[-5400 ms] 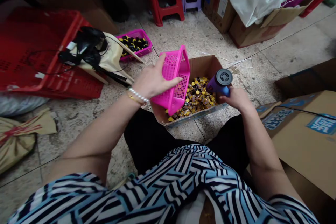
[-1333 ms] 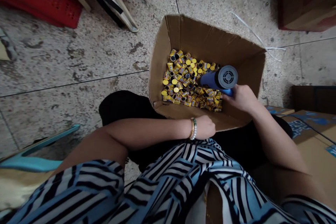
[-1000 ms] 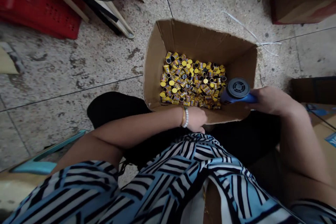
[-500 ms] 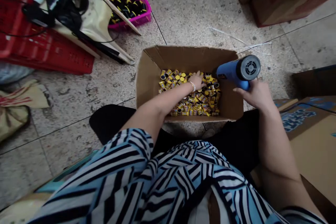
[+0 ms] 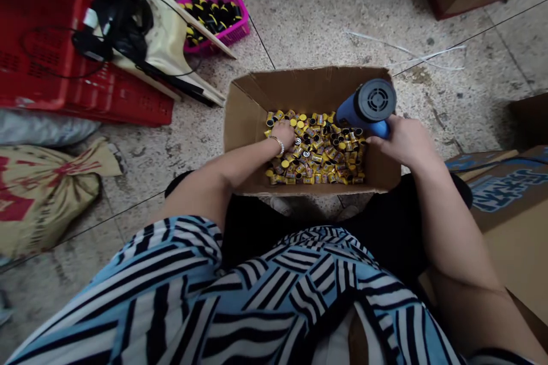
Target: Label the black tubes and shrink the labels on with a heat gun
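Speckled terrazzo floor [image 5: 325, 5] lies all round you, and the open cardboard box [image 5: 299, 88] sits on it just in front of your knees. Its bottom is covered with a loose heap of small yellow-and-black cylinders [image 5: 321, 154].

Your right hand [image 5: 400, 140] is wrapped round the grip of the blue heat gun [image 5: 363, 108], above the box's right half. Your left hand [image 5: 287, 136], with a pearl bracelet [image 5: 278, 144] at the wrist, rests palm down on the left part of the heap. Its fingertips are sunk among the pieces, so I cannot tell whether they pinch any.

The work looks like warming the pieces while you stir them. My advice:
- Hold the nozzle clear of the cardboard wall and sweep it rather than parking it on one spot.
- Work your left hand on the side away from the hot air; just now it is near the stream.
- Turn buried pieces upward so the heat reaches every one.

The gun's round rear grille faces up at you. Its long axis runs from that grille steeply down and a little to your left, so the hidden nozzle points at the cylinders in the box's right half.

Off to your left stand a pink basket [image 5: 240, 28] of dark pieces and a red crate [image 5: 43, 40].
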Available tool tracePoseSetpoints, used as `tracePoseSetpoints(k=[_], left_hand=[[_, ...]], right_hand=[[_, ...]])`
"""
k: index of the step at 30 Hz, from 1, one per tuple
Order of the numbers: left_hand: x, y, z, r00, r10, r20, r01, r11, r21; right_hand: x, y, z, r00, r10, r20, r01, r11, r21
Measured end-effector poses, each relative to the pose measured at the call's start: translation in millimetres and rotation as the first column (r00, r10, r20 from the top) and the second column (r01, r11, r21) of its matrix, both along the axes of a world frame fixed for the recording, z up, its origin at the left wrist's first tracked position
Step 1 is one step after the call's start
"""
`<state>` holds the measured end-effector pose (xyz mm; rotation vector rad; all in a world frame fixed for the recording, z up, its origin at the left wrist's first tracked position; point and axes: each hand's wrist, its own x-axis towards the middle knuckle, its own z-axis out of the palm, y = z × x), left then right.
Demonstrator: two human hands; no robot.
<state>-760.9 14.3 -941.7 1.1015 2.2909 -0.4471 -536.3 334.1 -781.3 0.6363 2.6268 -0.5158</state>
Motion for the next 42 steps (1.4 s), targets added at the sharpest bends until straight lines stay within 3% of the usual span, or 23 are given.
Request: tracePoseSetpoints(k=[2, 4, 7, 9, 11, 14, 17, 20, 21, 23, 26, 28, 30, 34, 36, 38, 40, 42], left_hand=[[5.6, 12.1, -6.4, 0.996, -0.084, 0.027, 0.082, 0.995, 0.062], [23.6, 36.7, -22.5, 0.973, -0.216, 0.081, 0.202, 0.968, 0.15], [50.6, 73.3, -54.0, 0.896, -0.419, 0.145, 0.359, 0.877, 0.32], [55.4, 80.7, -70.7, 0.874, -0.46, 0.158, 0.376, 0.845, 0.381], [45.8, 68.4, -79.7, 0.9, -0.406, 0.161, 0.329, 0.873, 0.359], [12.1, 21.9, -76.9, 0.96, -0.245, 0.135, 0.203, 0.942, 0.268], [-22.9, -28.8, -58.7, 0.997, -0.072, 0.041, 0.062, 0.977, 0.204], [-31.5, -52.8, -43.3, 0.998, 0.014, -0.065, -0.001, 0.98, 0.198], [-26.1, -52.6, -42.3, 0.998, -0.021, -0.062, 0.033, 0.979, 0.202], [-5.8, -42.6, -47.6, 0.98, -0.198, 0.024, 0.188, 0.957, 0.221], [26.8, -18.5, -65.8, 0.876, -0.458, 0.149, 0.407, 0.87, 0.277], [34.1, -8.2, -75.3, 0.861, -0.486, 0.149, 0.438, 0.858, 0.267], [27.4, -6.6, -77.5, 0.887, -0.445, 0.121, 0.41, 0.881, 0.237], [13.7, -19.6, -60.3, 0.908, -0.407, 0.094, 0.375, 0.893, 0.25], [28.4, -24.7, -48.6, 0.82, -0.526, 0.225, 0.449, 0.836, 0.315], [57.7, -25.7, -42.2, 0.636, -0.663, 0.395, 0.535, 0.748, 0.394], [89.8, -24.4, -42.3, 0.493, -0.719, 0.489, 0.579, 0.691, 0.433], [112.0, -23.4, -45.8, 0.431, -0.731, 0.529, 0.591, 0.671, 0.448]], right_hand=[[-7.7, -5.6, 3.3, 0.999, -0.039, -0.035, 0.039, 0.999, -0.006], [-12.0, -8.0, 5.3, 0.993, -0.099, -0.058, 0.1, 0.995, 0.013], [-9.2, -6.5, 4.5, 0.986, -0.154, -0.061, 0.156, 0.987, 0.029], [-3.1, -4.1, 2.2, 0.988, -0.15, -0.041, 0.151, 0.988, 0.021], [2.7, -2.1, -0.2, 0.994, -0.113, -0.009, 0.113, 0.994, 0.011], [5.3, -0.5, -3.5, 0.998, -0.002, 0.057, 0.004, 0.999, -0.034], [-1.6, -2.3, -7.8, 0.995, 0.08, 0.065, -0.073, 0.992, -0.104], [-13.3, -8.2, -13.2, 0.998, 0.056, 0.013, -0.053, 0.99, -0.131], [-16.7, -10.4, -14.9, 0.999, 0.037, 0.005, -0.036, 0.991, -0.129], [-21.1, -13.6, -17.9, 1.0, 0.01, 0.021, -0.007, 0.993, -0.114], [-19.8, -13.9, -20.9, 0.997, 0.008, 0.081, -0.001, 0.996, -0.091], [-15.4, -10.9, -21.4, 0.995, 0.012, 0.098, -0.003, 0.996, -0.092], [-11.5, -6.2, -20.8, 0.997, 0.003, 0.083, 0.006, 0.994, -0.111], [-12.3, -1.1, -20.3, 0.997, -0.027, 0.074, 0.037, 0.989, -0.14], [-16.6, -5.1, -21.7, 0.997, -0.02, 0.071, 0.03, 0.989, -0.144], [-21.1, -12.8, -23.2, 0.999, -0.006, 0.034, 0.011, 0.988, -0.156], [-24.1, -20.6, -23.3, 1.0, -0.007, -0.028, 0.002, 0.985, -0.172], [-24.7, -25.0, -20.6, 0.997, -0.003, -0.08, -0.012, 0.98, -0.199]])
